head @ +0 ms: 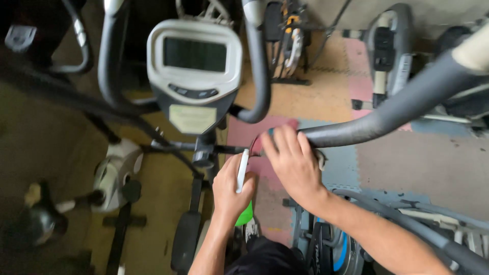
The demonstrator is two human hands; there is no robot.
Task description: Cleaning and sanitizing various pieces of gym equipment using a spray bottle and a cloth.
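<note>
slim white tool upright beside grey handlebar.

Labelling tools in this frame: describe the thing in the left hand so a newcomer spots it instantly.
Start at the grey console of the exercise machine, top centre, and follow its post down to the two hands. The left hand holds a slim white tool, upright, its tip at the end of the grey handlebar under the right hand. It is the only thin white stick there.

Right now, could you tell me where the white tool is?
In the head view, the white tool is centre frame, in the left hand, beside the right hand, below the console.
</note>
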